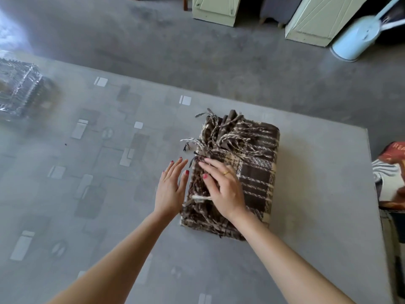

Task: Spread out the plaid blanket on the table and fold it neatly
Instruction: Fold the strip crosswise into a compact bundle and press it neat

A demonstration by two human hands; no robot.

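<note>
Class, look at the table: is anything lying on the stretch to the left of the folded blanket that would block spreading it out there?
Nothing visible blocks it. The right hand rests on the blanket, the left hand beside it on bare table. The only other thing is a glass dish at the far left edge, well away.

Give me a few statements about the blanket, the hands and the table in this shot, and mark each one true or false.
1. The plaid blanket lies folded in a compact bundle on the table. True.
2. The right hand rests flat on the blanket. True.
3. The left hand grips the fringe. False: it is open, beside the blanket's left edge.
4. The blanket hangs over the table's edge. False: it lies wholly on the tabletop.
</note>
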